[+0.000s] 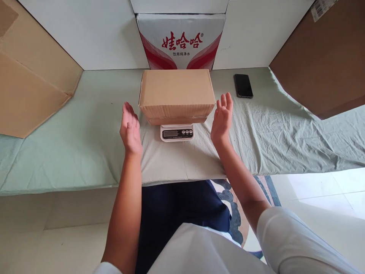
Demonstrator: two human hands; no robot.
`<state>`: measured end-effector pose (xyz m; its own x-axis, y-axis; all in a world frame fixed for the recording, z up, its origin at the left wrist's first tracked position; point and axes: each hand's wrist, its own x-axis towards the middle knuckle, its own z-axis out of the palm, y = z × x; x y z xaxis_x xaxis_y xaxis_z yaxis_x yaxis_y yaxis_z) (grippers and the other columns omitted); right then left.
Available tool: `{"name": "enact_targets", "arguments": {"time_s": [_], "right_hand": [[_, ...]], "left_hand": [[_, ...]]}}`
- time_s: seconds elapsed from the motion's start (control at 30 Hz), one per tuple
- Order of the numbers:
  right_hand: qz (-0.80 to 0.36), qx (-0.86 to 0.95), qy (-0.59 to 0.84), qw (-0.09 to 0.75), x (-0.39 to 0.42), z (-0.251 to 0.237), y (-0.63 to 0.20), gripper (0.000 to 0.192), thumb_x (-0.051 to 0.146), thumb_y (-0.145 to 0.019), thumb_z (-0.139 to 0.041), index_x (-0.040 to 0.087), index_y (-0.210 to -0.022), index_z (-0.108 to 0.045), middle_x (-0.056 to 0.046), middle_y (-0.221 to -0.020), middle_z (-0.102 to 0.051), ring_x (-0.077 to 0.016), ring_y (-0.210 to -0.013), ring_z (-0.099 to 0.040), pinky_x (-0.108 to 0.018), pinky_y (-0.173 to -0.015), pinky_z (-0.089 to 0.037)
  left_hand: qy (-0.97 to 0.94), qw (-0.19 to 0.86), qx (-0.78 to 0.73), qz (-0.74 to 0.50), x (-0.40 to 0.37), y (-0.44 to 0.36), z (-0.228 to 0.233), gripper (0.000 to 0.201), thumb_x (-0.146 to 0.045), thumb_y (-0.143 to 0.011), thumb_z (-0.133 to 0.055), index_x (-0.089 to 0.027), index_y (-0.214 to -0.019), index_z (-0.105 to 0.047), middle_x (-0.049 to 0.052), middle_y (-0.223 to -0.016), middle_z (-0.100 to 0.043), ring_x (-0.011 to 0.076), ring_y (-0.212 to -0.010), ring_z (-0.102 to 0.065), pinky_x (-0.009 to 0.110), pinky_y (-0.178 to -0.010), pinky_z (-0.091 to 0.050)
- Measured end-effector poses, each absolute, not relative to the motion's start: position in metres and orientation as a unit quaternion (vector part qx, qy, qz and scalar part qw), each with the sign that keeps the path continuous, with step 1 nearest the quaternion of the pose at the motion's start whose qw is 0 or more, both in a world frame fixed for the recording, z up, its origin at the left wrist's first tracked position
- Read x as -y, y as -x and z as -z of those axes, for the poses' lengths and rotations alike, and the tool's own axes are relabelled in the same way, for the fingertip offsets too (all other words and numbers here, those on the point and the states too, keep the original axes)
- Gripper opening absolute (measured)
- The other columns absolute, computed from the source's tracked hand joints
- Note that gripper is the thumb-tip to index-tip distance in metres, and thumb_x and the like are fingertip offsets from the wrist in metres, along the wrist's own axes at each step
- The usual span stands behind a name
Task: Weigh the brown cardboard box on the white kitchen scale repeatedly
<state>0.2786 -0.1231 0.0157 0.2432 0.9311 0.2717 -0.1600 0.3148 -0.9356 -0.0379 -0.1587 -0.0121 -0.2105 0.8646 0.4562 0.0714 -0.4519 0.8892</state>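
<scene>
A closed brown cardboard box (176, 88) rests on a small white digital kitchen scale (177, 133), whose dark display and round buttons face me. The box covers the weighing surface. To the left of the box is my left hand (130, 129), fingers extended and palm turned inward, with a gap between it and the cardboard. My right hand (222, 118) is raised just off the box's right side, its fingers also stretched out. Neither hand holds anything.
A black smartphone (243, 86) lies on the green cloth (105, 125) at the right. Large cardboard boxes stand at the left (37, 72) and right (325, 61). Behind the scale, a white and red printed carton (182, 24) stands against the back.
</scene>
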Motion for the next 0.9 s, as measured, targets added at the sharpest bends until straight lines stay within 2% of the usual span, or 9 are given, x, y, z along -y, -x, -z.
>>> {"name": "enact_targets", "arguments": {"time_s": [0.23,0.33,0.47,0.6,0.77,0.9], "right_hand": [[-0.426,0.462,0.408,0.663,0.121,-0.01,-0.272,0.074,0.07,-0.086,-0.054,0.043,-0.153,-0.038,0.005,-0.175,-0.034,-0.0303,-0.17,-0.021,-0.064,-0.138,-0.019],[-0.429,0.465,0.411,0.656,0.119,-0.006,-0.27,0.075,0.072,-0.087,-0.054,0.042,-0.153,-0.038,0.003,-0.174,-0.036,-0.0297,-0.17,-0.022,-0.064,-0.138,-0.021],[-0.436,0.481,0.407,0.642,0.115,0.001,-0.27,0.077,0.075,-0.086,-0.055,0.043,-0.154,-0.037,0.003,-0.173,-0.038,-0.0304,-0.166,-0.032,-0.063,-0.137,-0.025],[-0.435,0.486,0.399,0.644,0.114,0.003,-0.27,0.076,0.073,-0.087,-0.054,0.045,-0.155,-0.035,0.004,-0.171,-0.039,-0.0321,-0.164,-0.036,-0.066,-0.135,-0.027],[-0.424,0.516,0.4,0.628,0.119,-0.007,-0.266,0.077,0.077,-0.086,-0.05,0.044,-0.155,-0.038,0.004,-0.168,-0.044,-0.0322,-0.164,-0.033,-0.067,-0.135,-0.03],[-0.429,0.53,0.394,0.616,0.124,-0.014,-0.26,0.076,0.077,-0.084,-0.052,0.039,-0.15,-0.046,0.002,-0.163,-0.051,-0.0321,-0.159,-0.041,-0.06,-0.133,-0.037]], "left_hand": [[-0.559,0.313,-0.437,-0.631,0.162,0.033,0.007,0.077,-0.082,-0.088,-0.047,-0.049,-0.158,-0.044,-0.009,-0.178,-0.031,0.0228,-0.169,-0.015,0.044,-0.138,-0.02],[-0.559,0.323,-0.424,-0.635,0.163,0.031,0.005,0.076,-0.08,-0.09,-0.047,-0.047,-0.158,-0.045,-0.006,-0.178,-0.031,0.0242,-0.169,-0.015,0.045,-0.138,-0.018],[-0.556,0.34,-0.433,-0.623,0.165,0.024,0.001,0.082,-0.081,-0.088,-0.048,-0.043,-0.16,-0.043,-0.004,-0.179,-0.029,0.025,-0.168,-0.02,0.044,-0.138,-0.022],[-0.552,0.36,-0.435,-0.614,0.165,0.018,-0.002,0.087,-0.082,-0.084,-0.052,-0.041,-0.16,-0.043,-0.004,-0.178,-0.032,0.025,-0.168,-0.023,0.042,-0.137,-0.026],[-0.556,0.373,-0.43,-0.606,0.165,0.012,-0.001,0.093,-0.084,-0.083,-0.054,-0.033,-0.16,-0.046,0.004,-0.174,-0.041,0.0303,-0.166,-0.028,0.047,-0.135,-0.028],[-0.559,0.389,-0.434,-0.59,0.164,0.012,0.004,0.099,-0.092,-0.082,-0.044,-0.03,-0.159,-0.048,0.01,-0.173,-0.042,0.0331,-0.165,-0.03,0.051,-0.135,-0.027]]}}
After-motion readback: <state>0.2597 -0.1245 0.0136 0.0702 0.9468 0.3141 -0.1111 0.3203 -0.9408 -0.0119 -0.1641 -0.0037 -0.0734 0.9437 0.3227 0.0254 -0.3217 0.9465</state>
